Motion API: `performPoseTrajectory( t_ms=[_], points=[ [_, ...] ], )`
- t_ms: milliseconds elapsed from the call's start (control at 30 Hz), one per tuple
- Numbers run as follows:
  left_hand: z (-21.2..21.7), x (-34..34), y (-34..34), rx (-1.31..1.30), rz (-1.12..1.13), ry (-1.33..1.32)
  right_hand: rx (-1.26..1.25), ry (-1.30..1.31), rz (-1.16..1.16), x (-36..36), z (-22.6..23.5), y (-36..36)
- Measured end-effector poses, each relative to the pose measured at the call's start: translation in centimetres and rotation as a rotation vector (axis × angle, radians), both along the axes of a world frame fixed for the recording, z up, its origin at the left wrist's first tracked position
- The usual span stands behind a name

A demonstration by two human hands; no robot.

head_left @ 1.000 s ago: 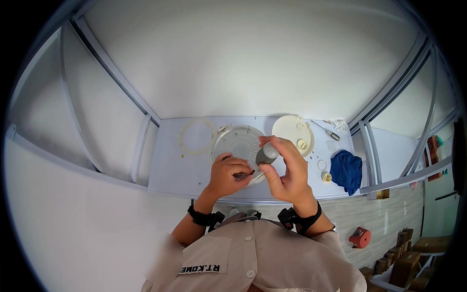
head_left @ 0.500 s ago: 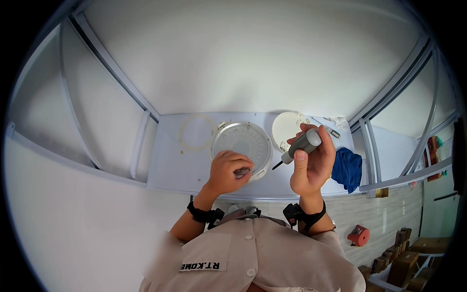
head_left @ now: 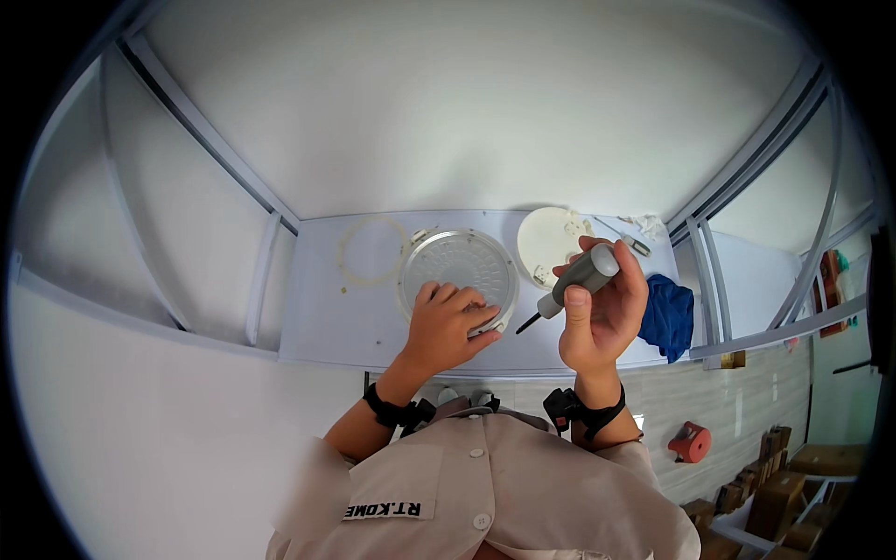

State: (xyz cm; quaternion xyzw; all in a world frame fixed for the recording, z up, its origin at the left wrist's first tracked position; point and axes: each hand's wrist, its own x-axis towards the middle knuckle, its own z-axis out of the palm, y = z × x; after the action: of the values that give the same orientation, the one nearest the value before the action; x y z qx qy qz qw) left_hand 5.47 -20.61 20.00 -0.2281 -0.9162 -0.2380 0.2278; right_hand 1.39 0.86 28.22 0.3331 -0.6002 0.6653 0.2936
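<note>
Right grip (head_left: 602, 327) holds a screwdriver (head_left: 583, 275) (grey), left grip (head_left: 443, 327) over a disc (head_left: 457, 261).

On a bluish-white tabletop (head_left: 322, 315), round the silver-grey basin (head_left: 457, 258), sit a cream plate (head_left: 540, 239) at two o'clock, blue cloth (head_left: 666, 319) at three and pale-yellow ring (head_left: 342, 254) near ten, the screwdriver's handle (head_left: 588, 271) being grey and its shaft (head_left: 529, 324) black.

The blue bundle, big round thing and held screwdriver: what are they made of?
Blue bundle: probably matte cloth, since it crumples into soft folds. Round thing: its silvery rim shines like metal; the grey middle could be glass or plastic. Screwdriver: smooth grey handle, likely plastic or rubber; thin dark shaft, probably metal.
</note>
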Motion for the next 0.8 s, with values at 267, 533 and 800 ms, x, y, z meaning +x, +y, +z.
performPoseTrajectory(
  t_ms=[267,533,800],
  points=[
    [0.3,0.4,-0.5,-0.135,-0.01,0.001,-0.01,0.01,-0.012,-0.4,-0.3,0.0],
    [0.9,2.4,-4.6,-0.043,-0.039,-0.28,-0.016,0.042,0.029,-0.9,-0.2,-0.6],
    [2.6,4.8,-7.4,-0.035,-0.016,-0.346,-0.027,0.056,0.074,-1.3,-0.6,-1.3]
  ],
)
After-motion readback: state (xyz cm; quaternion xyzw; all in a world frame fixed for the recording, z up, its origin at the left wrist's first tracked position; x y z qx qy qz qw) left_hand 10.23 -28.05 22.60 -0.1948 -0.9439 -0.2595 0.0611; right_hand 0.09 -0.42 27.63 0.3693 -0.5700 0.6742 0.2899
